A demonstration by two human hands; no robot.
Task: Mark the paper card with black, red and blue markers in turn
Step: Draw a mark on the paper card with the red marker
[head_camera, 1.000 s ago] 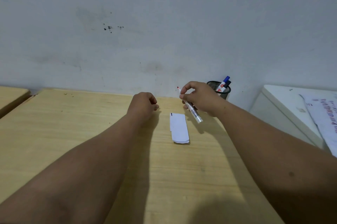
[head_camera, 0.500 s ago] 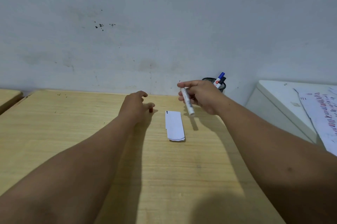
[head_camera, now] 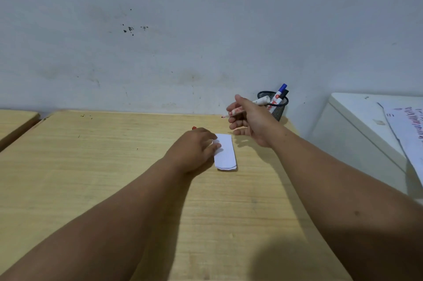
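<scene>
A white paper card [head_camera: 226, 153] lies on the wooden desk [head_camera: 91, 166]. My left hand [head_camera: 194, 149] rests on the card's left edge with its fingers on the paper. A small red cap [head_camera: 194, 128] peeks out just beyond that hand; whether the hand holds it I cannot tell. My right hand [head_camera: 248, 118] hovers above and behind the card, gripping an uncapped red marker [head_camera: 235, 111] whose red tip points left. A black mesh pen holder [head_camera: 273, 104] at the back holds a blue marker [head_camera: 279, 93] and a black marker [head_camera: 285, 93].
A grey wall stands right behind the desk. A white cabinet [head_camera: 357, 125] with printed papers [head_camera: 407, 129] on top stands to the right of the desk. Another wooden desk [head_camera: 16, 120] adjoins on the left.
My left hand has moved right onto the card's left edge. My right hand has turned the marker so that its bare red tip points left, above the card.
</scene>
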